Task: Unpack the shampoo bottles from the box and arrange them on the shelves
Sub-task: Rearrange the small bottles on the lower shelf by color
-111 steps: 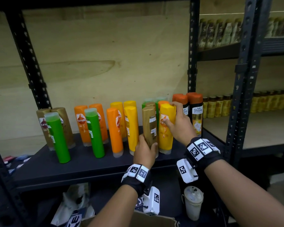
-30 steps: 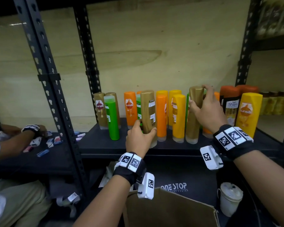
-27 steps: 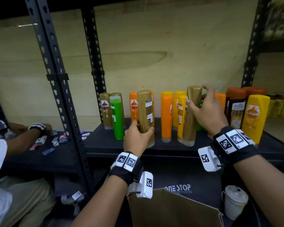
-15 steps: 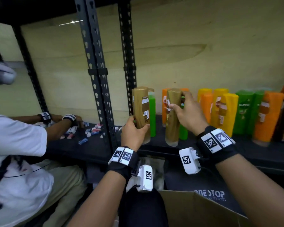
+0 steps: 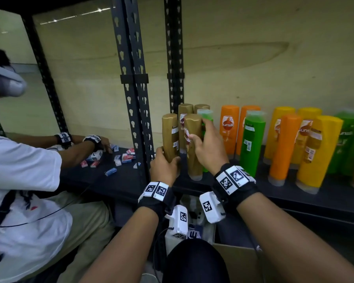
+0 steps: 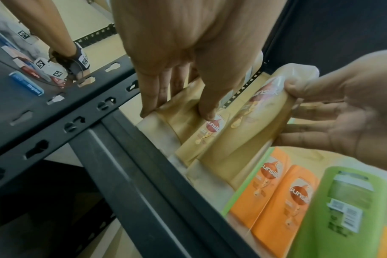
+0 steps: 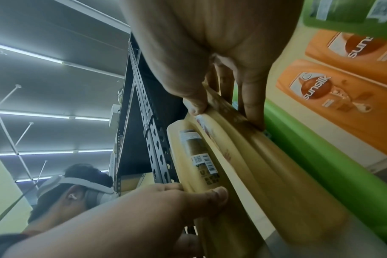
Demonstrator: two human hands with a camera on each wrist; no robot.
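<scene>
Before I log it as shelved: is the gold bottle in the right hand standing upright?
Nearly upright: the gold bottle, gripped by the right hand, has its base at the shelf, leaning slightly.

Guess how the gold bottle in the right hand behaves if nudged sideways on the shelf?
Probably tippy: the gold bottle is tall and narrow on a small cap base. Glossy plastic looks slippery, though the right hand has a firm grip. It likely knocks the neighbouring bottle.
</scene>
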